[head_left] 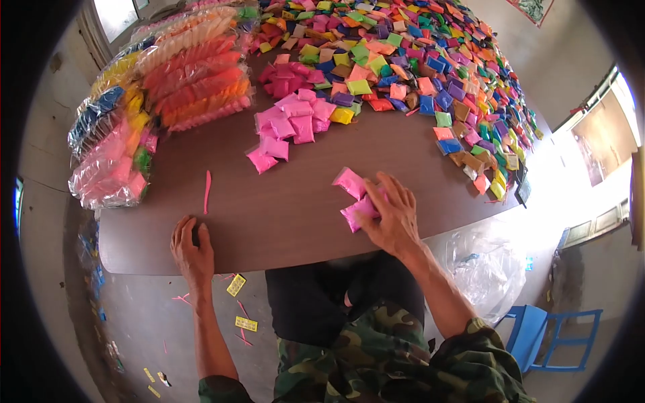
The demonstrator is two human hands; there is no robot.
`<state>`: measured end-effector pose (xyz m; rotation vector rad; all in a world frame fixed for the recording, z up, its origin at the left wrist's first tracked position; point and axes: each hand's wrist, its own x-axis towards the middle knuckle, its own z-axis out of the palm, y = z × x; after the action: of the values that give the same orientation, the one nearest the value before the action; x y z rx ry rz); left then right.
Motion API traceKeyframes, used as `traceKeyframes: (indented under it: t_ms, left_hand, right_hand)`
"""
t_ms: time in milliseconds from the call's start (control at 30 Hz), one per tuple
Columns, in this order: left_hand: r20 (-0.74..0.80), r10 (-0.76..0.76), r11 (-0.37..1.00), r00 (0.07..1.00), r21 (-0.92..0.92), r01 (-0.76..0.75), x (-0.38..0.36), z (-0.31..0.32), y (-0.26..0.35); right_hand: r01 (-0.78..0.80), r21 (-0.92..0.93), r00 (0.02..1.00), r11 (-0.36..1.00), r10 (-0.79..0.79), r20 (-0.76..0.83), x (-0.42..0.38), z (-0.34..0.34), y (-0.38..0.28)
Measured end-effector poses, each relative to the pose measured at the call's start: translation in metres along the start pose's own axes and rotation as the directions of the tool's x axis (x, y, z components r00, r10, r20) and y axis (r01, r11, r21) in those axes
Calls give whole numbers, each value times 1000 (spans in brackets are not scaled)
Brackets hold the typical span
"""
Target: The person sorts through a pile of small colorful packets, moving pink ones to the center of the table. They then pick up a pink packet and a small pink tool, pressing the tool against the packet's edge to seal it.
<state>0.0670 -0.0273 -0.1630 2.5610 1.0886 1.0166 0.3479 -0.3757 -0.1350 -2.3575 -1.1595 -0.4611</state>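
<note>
My right hand (393, 218) reaches over a few small pink packets (349, 183) on the brown table, thumb and fingers around them. Part of these packets is hidden under the fingers. My left hand (193, 252) rests at the table's front edge, fingers loosely bent and thumb apart, with nothing visible in it. Just beyond it lies a thin pink strip (207, 192). Farther in, between the hands, sits a loose pile of pink packets (295, 121).
A large heap of mixed-colour packets (416, 74) covers the table's back and right. Clear bags of sorted packets (198, 80) are stacked at left. Below are yellow cards (236, 285) on the floor, a clear plastic bag (487, 269) and a blue chair (551, 336).
</note>
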Motion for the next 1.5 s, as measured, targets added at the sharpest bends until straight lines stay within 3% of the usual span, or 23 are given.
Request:
traceKeyframes:
  t_ms: [33,300,500,633,733,1000,1133,1267,1367,1500]
  left_hand:
    - [3,1,1000,1000,-6,0,0,1,0]
    - [-6,8,1000,1000,7,-8,-1,5,-8]
    - [-30,33,999,999,18,-33,-2,7,-9]
    - [-26,16,1000,1000,8,-16,-1,1,0]
    - [-37,20,1000,999,3,-20,-1,2,1]
    - [-13,-8,1000,1000,-10,8,-3,-1,4]
    - [-31,13,1000,999,-4,-13,-3,2,1]
    - [-53,32,999,998,-15,-33,-6,4,-3]
    - [-82,56,998,995,-9,-57,-7,8,-5]
    - [-55,55,998,997,-22,-56,-6,5,-5]
  right_hand:
    - [9,-46,998,999,-6,68,-3,2,-4]
    - [-2,-81,995,997,10,97,25,25,-7]
    - [-44,45,998,998,46,-33,10,9,1]
    - [0,-24,999,1000,-1,-41,-10,2,-10]
    - [-30,-5,999,1000,30,37,-11,3,-14]
    - [-25,4,999,1000,25,24,-10,2,-12]
    - [-52,40,996,998,49,75,-10,-3,-13]
    - [31,75,994,997,-38,101,-11,-1,2]
    - [-2,142,967,990,-34,251,-3,-14,12]
    - [-44,302,949,952,-54,309,8,-18,37]
